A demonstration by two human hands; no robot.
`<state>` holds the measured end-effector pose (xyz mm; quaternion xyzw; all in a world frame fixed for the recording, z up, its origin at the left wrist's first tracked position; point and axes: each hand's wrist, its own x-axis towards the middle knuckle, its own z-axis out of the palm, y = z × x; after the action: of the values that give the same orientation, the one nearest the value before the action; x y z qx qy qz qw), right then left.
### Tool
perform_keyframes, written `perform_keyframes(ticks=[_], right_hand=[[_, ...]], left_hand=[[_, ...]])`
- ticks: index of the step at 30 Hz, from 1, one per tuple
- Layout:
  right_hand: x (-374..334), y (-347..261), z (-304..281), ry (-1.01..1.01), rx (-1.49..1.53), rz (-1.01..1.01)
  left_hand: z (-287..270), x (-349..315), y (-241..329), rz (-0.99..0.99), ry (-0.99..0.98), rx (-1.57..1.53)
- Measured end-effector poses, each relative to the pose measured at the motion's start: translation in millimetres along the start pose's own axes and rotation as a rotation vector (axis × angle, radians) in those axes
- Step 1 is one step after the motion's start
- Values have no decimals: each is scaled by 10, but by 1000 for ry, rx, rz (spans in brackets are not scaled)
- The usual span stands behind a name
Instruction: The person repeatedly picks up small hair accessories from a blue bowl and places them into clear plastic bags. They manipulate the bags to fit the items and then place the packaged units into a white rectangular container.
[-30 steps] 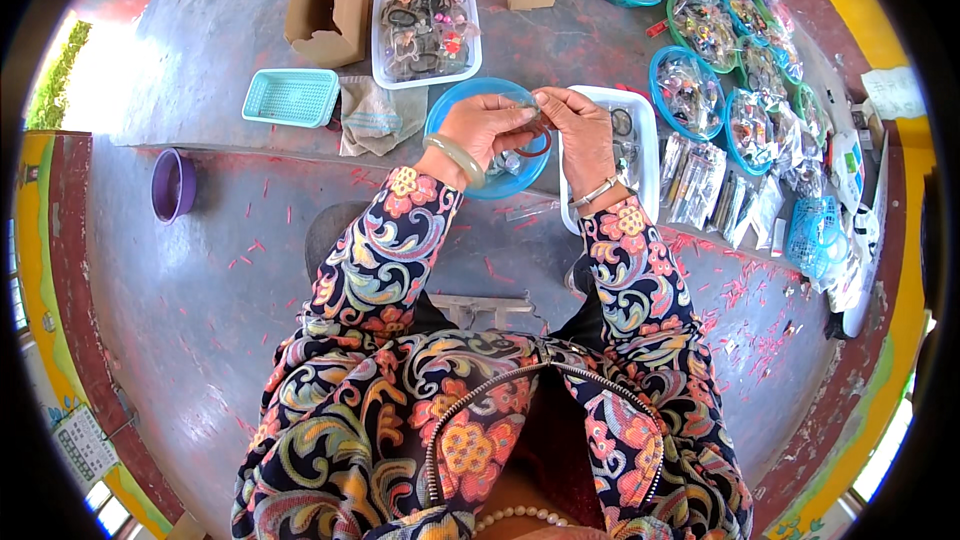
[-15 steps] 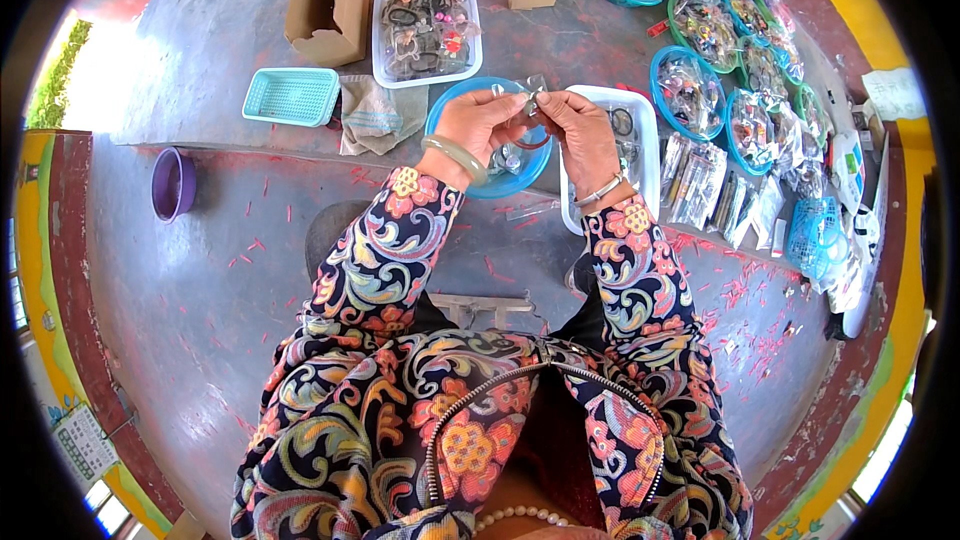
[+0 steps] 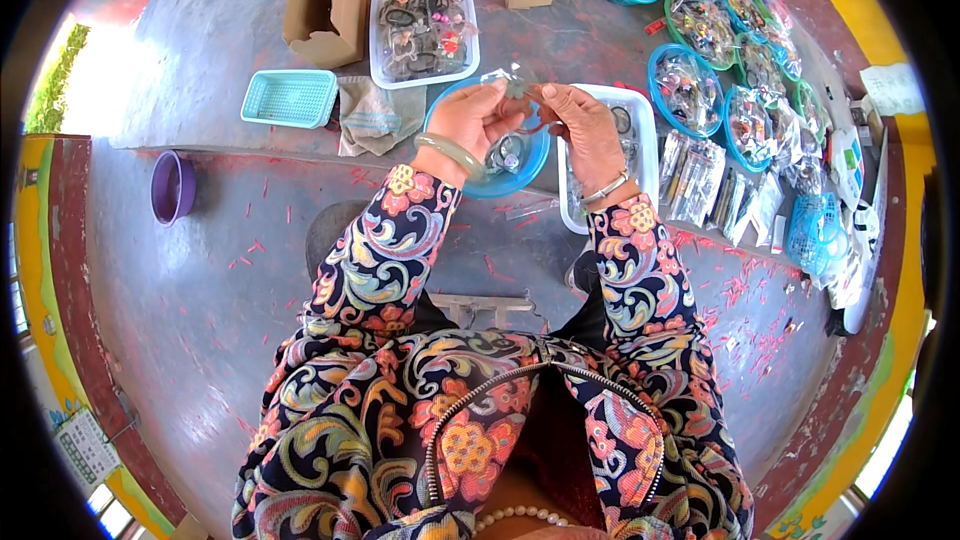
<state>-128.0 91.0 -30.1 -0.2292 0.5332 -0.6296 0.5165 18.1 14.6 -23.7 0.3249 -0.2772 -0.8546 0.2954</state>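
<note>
Over a blue basin [image 3: 520, 178], both my hands are raised close together. My left hand [image 3: 468, 126] pinches a small clear plastic bag [image 3: 515, 86], which stands up past the fingertips. My right hand [image 3: 588, 130] is closed, with thumb and finger at the bag's right side. A thin reddish-brown loop, like a hair tie, shows between the hands; its outline is partly covered by fingers. Inside the basin lie small items in shiny clear wrapping. Just right of it, partly behind my right hand, a white tray [image 3: 652, 152] holds dark loops.
A white bin of hair ties [image 3: 376, 52], a cardboard box [image 3: 326, 20], a turquoise basket [image 3: 290, 98] and a grey cloth [image 3: 380, 120] sit beyond. Several basins of wrapped goods [image 3: 686, 90] and clear packets [image 3: 690, 180] fill the right. A purple bucket [image 3: 174, 186] stands left.
My hands have tilted and drawn slightly apart. The left fingertips have shifted left with the bag, and the right hand has turned a little, leaving more of the basin's contents visible.
</note>
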Motion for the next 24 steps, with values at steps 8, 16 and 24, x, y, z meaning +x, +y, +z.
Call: perform_keyframes(ticks=[8,16,24], right_hand=[[-9,94,-99,-129,-42,75],[-79,84,-130,-182,-51,111],[-167,-136,-249,-138,-198,26]], left_hand=[[17,43,35,64,-65,-81],[-62,73,27,69,14,-9],[122,40,-55,52,-9,84]])
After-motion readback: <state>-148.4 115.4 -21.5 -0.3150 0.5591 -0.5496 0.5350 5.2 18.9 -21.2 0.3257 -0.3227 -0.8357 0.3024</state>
